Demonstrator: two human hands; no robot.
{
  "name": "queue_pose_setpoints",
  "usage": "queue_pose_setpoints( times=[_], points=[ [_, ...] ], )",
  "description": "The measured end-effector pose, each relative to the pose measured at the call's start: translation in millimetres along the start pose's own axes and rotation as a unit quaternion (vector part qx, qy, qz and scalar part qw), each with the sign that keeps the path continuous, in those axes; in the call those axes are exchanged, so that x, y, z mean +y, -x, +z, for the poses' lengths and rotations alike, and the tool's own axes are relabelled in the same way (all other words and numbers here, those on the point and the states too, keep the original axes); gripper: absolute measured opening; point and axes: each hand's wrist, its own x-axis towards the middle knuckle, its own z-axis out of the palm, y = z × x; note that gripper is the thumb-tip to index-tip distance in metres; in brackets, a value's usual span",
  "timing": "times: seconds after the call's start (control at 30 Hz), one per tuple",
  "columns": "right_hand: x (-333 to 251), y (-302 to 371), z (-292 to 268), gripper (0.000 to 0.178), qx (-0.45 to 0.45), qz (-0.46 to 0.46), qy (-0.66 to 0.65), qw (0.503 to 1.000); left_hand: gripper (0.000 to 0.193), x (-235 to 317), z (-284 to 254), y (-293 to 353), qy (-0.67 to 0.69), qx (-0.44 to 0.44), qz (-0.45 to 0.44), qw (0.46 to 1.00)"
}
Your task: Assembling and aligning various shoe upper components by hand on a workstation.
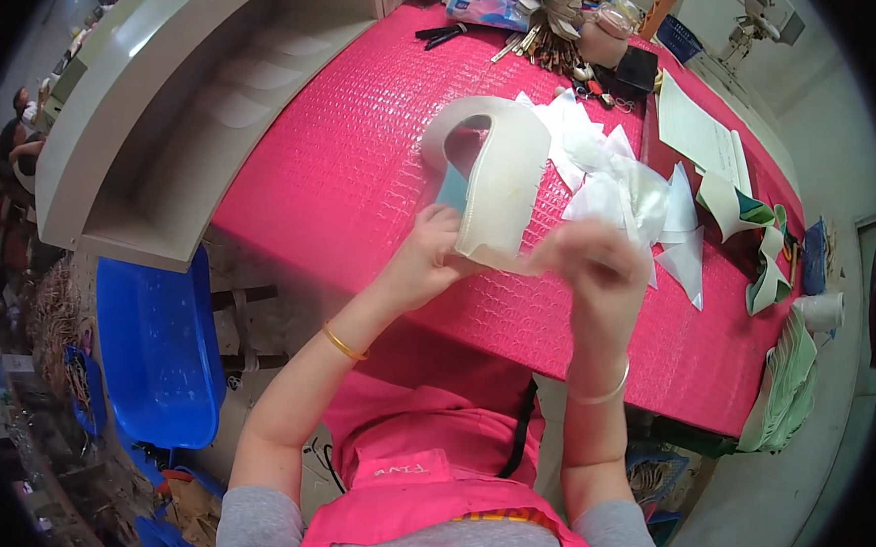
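Observation:
A curled cream-white piece of stiff sheet (511, 173), perhaps fabric or leather, stands bent into a loop above the pink table, with a light-blue patch showing inside the curl. Its lower left edge is gripped by my left hand (429, 258), thumb and fingers closed on it. My right hand (597, 262) is raised at the lower right corner of the same piece, its fingers smeared by motion. Whether it grips that corner I cannot tell. Just beyond my right hand lies a loose heap of white cut pieces (621, 189).
The pink-covered table (344, 170) carries a bundle of thin strips (554, 42), a tissue pack (487, 4), an open notebook (698, 134) and folded green-and-cream pieces (770, 276). A grey curved shelf unit (117, 158) borders it at left, with a blue plastic chair (161, 358) below.

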Motion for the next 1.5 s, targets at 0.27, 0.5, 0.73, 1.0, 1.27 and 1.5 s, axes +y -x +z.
queue_pose_setpoints(
  times=[0.27, 0.5, 0.73, 1.0, 1.27, 1.5],
  points=[
    [42.1, -50.6, -1.0, 0.015, 0.072, 0.171, 0.059, 0.981, 0.016, 12.9, -7.0, 17.5, 0.057, -0.04, -0.016, 0.997],
    [45.5, -24.6, 15.7, 0.01, 0.068, 0.2, 0.066, 0.975, 0.025, 9.4, -19.9, 28.1, 0.178, -0.085, -0.059, 0.979],
    [53.7, -39.1, 14.5, 0.04, 0.135, -0.178, 0.481, 0.848, 0.058, 31.3, 0.2, -0.7, 0.461, 0.005, -0.257, 0.849],
    [44.8, 1.6, 8.3, 0.025, 0.016, 0.222, 0.092, 0.971, 0.056, 51.4, 12.9, 21.1, 0.344, 0.069, -0.222, 0.91],
    [77.4, -39.6, -9.1, 0.043, 0.236, 0.191, 0.024, 0.953, 0.023, 51.4, 28.1, 37.3, 0.241, 0.104, -0.247, 0.933],
    [53.3, -44.4, 10.1, 0.056, 0.129, 0.173, 0.039, 0.976, 0.023, 47.8, 5.7, 16.4, 0.413, 0.157, -0.244, 0.863]
  ],
)
